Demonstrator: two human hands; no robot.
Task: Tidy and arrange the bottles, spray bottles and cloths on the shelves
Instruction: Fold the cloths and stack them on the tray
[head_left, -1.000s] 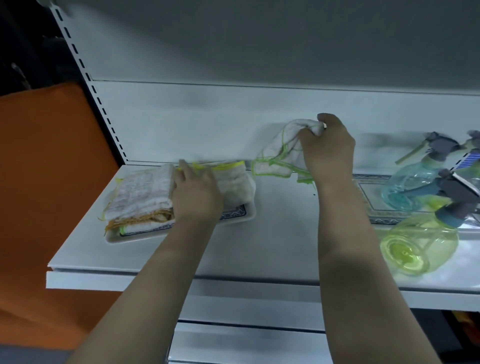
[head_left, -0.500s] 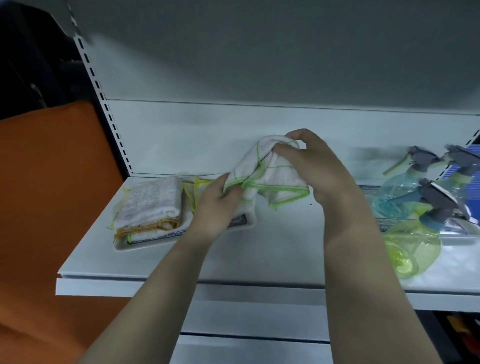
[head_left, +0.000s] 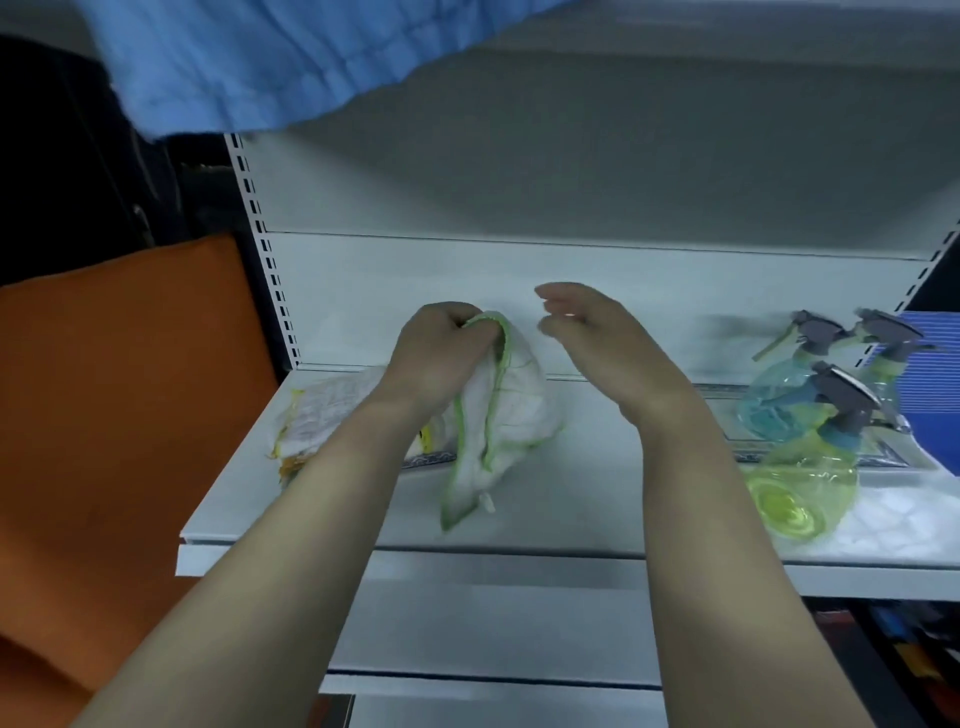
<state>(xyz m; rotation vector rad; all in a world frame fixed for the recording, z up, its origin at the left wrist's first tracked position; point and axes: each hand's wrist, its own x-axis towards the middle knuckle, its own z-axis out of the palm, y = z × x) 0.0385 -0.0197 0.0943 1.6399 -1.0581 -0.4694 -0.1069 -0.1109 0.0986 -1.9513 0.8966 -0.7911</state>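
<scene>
green-edged cloth (head_left: 514, 410) hangs mid-frame over shelf (head_left: 571, 525) | left hand (head_left: 436, 353) fingers bunch its top hem | right hand (head_left: 587, 338) fingers loose, empty | looks light, limp: I'd take two hem corners

We count three translucent plastic spray bottles with grey trigger heads: one blue spray bottle (head_left: 774, 415), one pale spray bottle (head_left: 883, 379) behind it and one yellow-green spray bottle (head_left: 800, 493) lying in front. Two cloths show plainly: one white cloth with green edging (head_left: 511, 410) and one folded white cloth with orange edging (head_left: 332, 410); a yellow strip nearby may be a third. We count two blue-patterned trays, a left tray (head_left: 431, 460) and a right tray (head_left: 883, 460), on one white metal shelf (head_left: 571, 499).
</scene>
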